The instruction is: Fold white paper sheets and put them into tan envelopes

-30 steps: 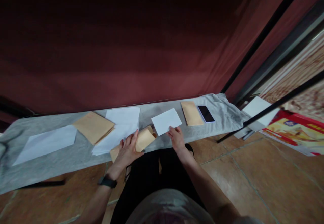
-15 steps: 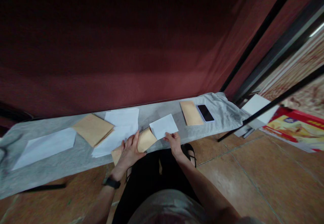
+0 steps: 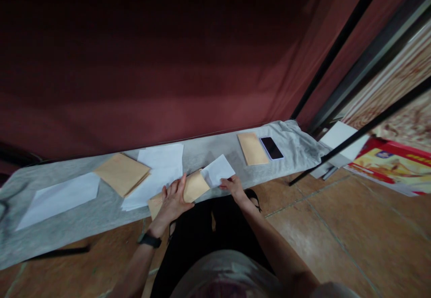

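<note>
A brown envelope (image 3: 195,187) lies at the front edge of the cloth-covered bench, its right end towards a white folded paper. My left hand (image 3: 174,201) rests on the envelope with its fingers spread, pressing it flat. The white paper (image 3: 218,170) has its left end at the envelope's mouth, partly inside. My right hand (image 3: 233,187) pinches the paper's lower right edge between thumb and fingers.
Brown envelopes (image 3: 121,173) overlap white sheets (image 3: 164,159) on the left. Farther left lies another white sheet (image 3: 59,199). On the right are a brown envelope (image 3: 252,148) and a phone (image 3: 272,148). A black metal bar (image 3: 363,129) crosses beyond the bench's (image 3: 215,143) right end.
My right hand and the white paper have shifted slightly; the paper's left end sits a little deeper in the envelope. My left hand stays on the envelope. The view has moved slightly.
</note>
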`<state>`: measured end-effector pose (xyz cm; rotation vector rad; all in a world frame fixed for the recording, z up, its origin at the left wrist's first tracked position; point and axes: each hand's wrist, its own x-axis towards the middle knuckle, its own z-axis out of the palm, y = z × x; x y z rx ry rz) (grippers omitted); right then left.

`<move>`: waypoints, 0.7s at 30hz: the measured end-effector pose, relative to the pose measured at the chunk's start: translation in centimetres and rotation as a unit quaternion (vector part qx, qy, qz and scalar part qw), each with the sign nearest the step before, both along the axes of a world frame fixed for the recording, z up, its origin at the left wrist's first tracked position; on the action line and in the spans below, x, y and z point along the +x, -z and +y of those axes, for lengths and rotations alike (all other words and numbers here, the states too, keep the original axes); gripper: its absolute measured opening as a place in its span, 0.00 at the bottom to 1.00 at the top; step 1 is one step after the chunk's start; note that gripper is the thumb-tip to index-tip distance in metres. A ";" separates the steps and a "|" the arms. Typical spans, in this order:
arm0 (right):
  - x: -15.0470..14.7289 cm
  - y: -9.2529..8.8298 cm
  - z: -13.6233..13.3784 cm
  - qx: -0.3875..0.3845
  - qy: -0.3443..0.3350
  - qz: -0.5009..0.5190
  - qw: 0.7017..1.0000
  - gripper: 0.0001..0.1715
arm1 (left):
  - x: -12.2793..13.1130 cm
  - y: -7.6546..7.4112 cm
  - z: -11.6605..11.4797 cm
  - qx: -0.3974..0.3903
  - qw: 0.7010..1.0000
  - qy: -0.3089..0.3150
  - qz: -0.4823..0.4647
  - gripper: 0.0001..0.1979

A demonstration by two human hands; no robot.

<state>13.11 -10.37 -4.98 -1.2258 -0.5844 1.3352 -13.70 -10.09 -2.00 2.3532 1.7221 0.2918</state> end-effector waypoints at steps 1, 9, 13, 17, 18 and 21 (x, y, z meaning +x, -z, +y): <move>-0.2 0.0 0.0 -0.001 -0.001 0.004 1.000 0.25 | 0.1 -0.1 0.1 -0.001 1.000 0.004 0.001 0.60; -2.6 -0.3 0.0 0.000 -0.003 -0.002 1.000 0.23 | 1.3 -0.6 0.4 0.026 0.999 0.023 0.019 0.59; -0.5 -0.4 0.5 0.004 0.043 -0.026 0.999 0.25 | 0.9 -0.8 0.4 0.028 0.999 0.023 0.017 0.58; 1.4 -0.5 1.4 0.005 0.051 -0.073 0.996 0.20 | 1.4 -1.2 0.2 0.029 0.999 0.035 0.013 0.58; 1.5 -0.5 1.5 0.006 0.046 -0.085 0.995 0.18 | 1.6 -1.3 0.2 0.030 0.999 0.037 0.011 0.58; 0.8 -0.3 1.6 0.011 0.023 -0.119 0.993 0.12 | 2.3 -1.6 0.3 0.039 0.998 0.047 0.008 0.58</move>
